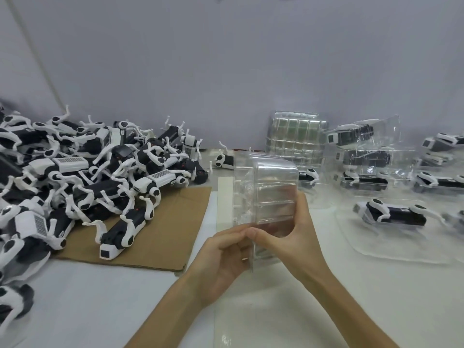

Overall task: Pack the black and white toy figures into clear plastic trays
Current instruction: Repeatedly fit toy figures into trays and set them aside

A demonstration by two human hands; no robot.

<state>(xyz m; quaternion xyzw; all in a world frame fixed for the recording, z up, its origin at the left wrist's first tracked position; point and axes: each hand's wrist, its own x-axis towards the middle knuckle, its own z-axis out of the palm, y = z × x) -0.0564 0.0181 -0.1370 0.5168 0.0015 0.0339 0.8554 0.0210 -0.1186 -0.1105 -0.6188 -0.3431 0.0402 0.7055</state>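
Both hands hold a clear tray [266,187] upright above the white table [100,310] — the left hand [226,254] curls its fingers round the tray's near left edge, while the right hand [291,237] pinches its lower right side, thumb in front. Loose toy figures [88,167] lie heaped at left, partly on cardboard [165,237].
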